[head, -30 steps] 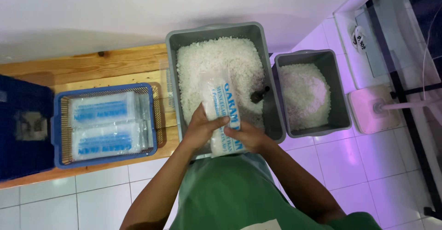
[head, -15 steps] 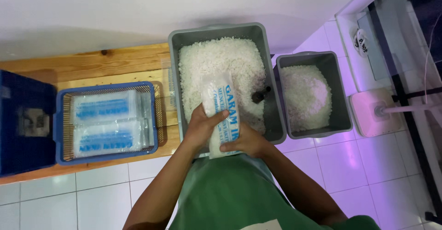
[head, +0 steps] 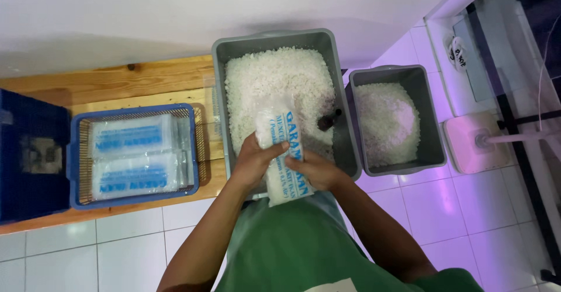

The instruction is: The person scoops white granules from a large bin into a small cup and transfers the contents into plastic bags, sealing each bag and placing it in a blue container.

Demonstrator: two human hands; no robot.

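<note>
A clear plastic bag (head: 281,137) with blue print, filled with white grains, stands over the near end of a large grey tub (head: 225,93). My left hand (head: 255,162) grips the bag's left side, thumb across its front. On the bag's right side, lower down, my right hand (head: 316,171) clasps it. The tub is heaped with coarse white grains (head: 272,78), and a dark scoop handle (head: 328,119) pokes out of them by its right wall.
A smaller grey tub (head: 431,122) of white grains stands on the tiled floor to the right. On the wooden bench (head: 146,81) at left, a blue basket (head: 134,198) holds filled bags, next to a dark blue crate (head: 29,163). A white appliance base (head: 467,143) sits far right.
The bag has shifted slightly in my hands, its lower end turning a little to the right. My right hand moved up along its right side.
</note>
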